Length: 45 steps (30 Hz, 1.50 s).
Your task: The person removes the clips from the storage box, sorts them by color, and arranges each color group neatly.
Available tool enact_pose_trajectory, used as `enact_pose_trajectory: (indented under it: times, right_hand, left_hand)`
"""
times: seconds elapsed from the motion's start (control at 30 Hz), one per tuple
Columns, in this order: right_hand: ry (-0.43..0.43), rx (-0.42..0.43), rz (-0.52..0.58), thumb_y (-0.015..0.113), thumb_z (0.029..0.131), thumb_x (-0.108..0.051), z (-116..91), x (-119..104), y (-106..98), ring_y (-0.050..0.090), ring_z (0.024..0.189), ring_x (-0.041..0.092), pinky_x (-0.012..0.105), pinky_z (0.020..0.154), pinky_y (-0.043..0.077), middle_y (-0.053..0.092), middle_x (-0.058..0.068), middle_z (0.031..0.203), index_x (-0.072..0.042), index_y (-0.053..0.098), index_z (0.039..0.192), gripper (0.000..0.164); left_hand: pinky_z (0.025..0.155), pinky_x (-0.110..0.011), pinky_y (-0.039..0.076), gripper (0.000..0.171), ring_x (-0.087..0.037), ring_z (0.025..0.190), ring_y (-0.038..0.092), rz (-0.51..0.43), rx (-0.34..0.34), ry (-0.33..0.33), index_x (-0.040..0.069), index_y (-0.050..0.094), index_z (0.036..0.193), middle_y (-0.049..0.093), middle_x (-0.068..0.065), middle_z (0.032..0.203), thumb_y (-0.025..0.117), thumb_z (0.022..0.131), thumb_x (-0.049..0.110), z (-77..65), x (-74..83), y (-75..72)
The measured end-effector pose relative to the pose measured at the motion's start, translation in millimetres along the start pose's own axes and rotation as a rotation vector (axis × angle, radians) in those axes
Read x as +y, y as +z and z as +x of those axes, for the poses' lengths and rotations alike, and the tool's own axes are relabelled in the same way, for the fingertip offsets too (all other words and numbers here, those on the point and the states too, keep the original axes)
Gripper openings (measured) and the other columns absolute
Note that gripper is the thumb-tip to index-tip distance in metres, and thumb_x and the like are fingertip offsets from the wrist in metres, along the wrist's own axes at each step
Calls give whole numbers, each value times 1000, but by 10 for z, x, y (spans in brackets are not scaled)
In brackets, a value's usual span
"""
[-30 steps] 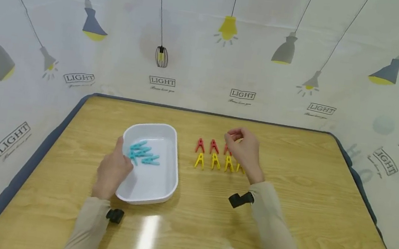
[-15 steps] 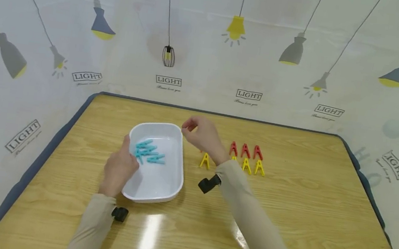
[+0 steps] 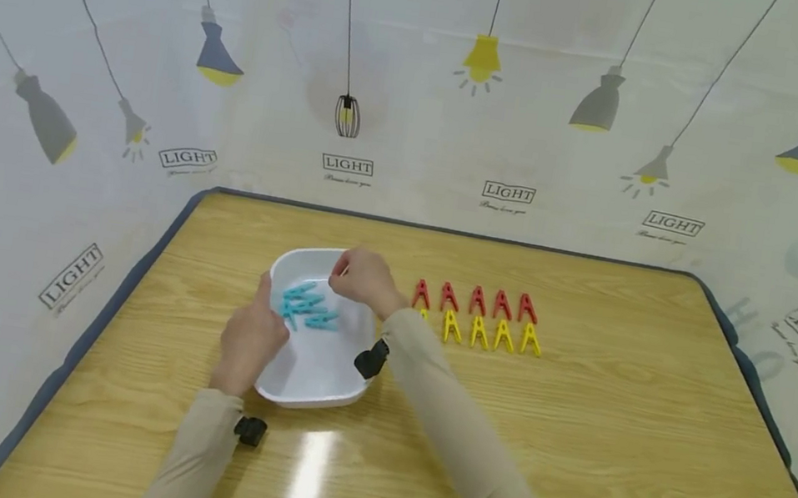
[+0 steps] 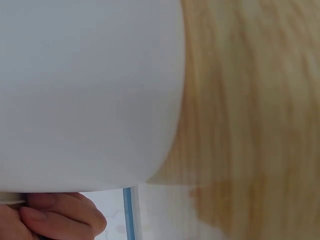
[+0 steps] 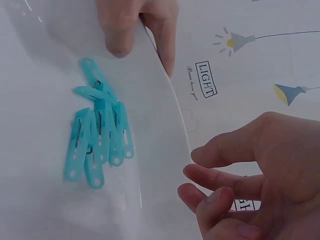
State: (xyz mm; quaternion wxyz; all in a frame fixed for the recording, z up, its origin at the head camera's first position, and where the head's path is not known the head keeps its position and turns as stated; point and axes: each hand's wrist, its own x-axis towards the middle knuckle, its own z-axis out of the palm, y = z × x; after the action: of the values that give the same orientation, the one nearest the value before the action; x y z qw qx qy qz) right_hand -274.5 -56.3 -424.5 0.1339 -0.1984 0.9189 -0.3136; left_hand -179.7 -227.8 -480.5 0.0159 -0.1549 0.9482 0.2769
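Observation:
A white plastic tub [image 3: 315, 368] stands on the table with several light-blue clothespins [image 3: 321, 319] heaped inside. My left hand [image 3: 252, 339] grips the tub's left wall, thumb inside and fingers outside, as the right wrist view also shows. Over the tub's far right rim hovers my right hand [image 3: 367, 281]. Its thumb and forefinger [image 5: 225, 181] are bent with a gap between them, and I see nothing held there. To the right of the tub, red clothespins [image 3: 478, 296] form a row, with a row of yellow clothespins [image 3: 479, 325] in front of it.
The wooden table [image 3: 593, 443] has a dark blue edge [image 3: 447, 231] at the back. A pale wall covering [image 3: 413, 141] printed with lamps rises behind it. Each wrist wears a small black camera [image 3: 371, 359].
My right hand has moved left from beside the red and yellow rows to above the tub, uncovering most of them. The left hand keeps its grip on the tub. The head view has shifted slightly.

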Motion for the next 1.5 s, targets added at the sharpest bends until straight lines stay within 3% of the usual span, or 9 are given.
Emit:
enact_pose_trajectory:
  times: [0.13, 0.4, 0.63, 0.97, 1.27, 1.5]
  right_hand:
    - [6, -3, 5, 68, 93, -19, -9, -14, 43, 57, 82, 18, 26, 68, 44, 68, 5, 92, -6, 71, 99, 14]
    - [-96, 29, -71, 71, 89, -18, 0, 19, 160, 57, 78, 15, 23, 68, 44, 70, 6, 89, -5, 73, 93, 13]
    - [-99, 42, -111, 71, 87, -19, 73, 122, 268, 59, 83, 16, 25, 72, 46, 71, 5, 92, -8, 74, 93, 13]
    - [-89, -92, -150, 72, 82, -6, 97, 187, 354, 56, 79, 17, 25, 70, 44, 66, 3, 87, -8, 70, 89, 8]
    - [-93, -131, -87, 74, 79, -2, 97, 204, 430, 54, 80, 17, 24, 68, 41, 61, 1, 83, -12, 64, 82, 15]
    - [-172, -100, -108, 76, 78, -7, 88, 185, 528, 57, 81, 16, 25, 72, 44, 63, -1, 82, -14, 70, 86, 12]
  left_hand:
    - [69, -47, 53, 82, -36, 78, 62, 6, 13, 10, 7, 14, 163, 65, -29, 99, 54, 91, 10, 9, 9, 5]
    - [66, -49, 51, 85, -38, 76, 62, 13, 39, 52, 8, 17, 162, 66, -27, 94, 57, 87, 10, 30, 57, 17]
    - [63, -49, 51, 84, -38, 73, 62, 18, 51, 68, 6, 20, 161, 65, -28, 90, 58, 86, 9, 33, 69, 66]
    - [69, -51, 53, 82, -40, 78, 63, 36, 50, 60, 7, 18, 161, 65, -31, 95, 56, 89, 9, 27, 106, 63]
    - [70, -50, 53, 81, -39, 80, 64, 25, 40, 33, 6, 17, 162, 65, -33, 102, 55, 90, 9, 35, 69, 48]
    - [72, -54, 53, 79, -43, 83, 65, 33, 55, 36, 4, 18, 161, 65, -34, 102, 53, 91, 9, 10, -18, 45]
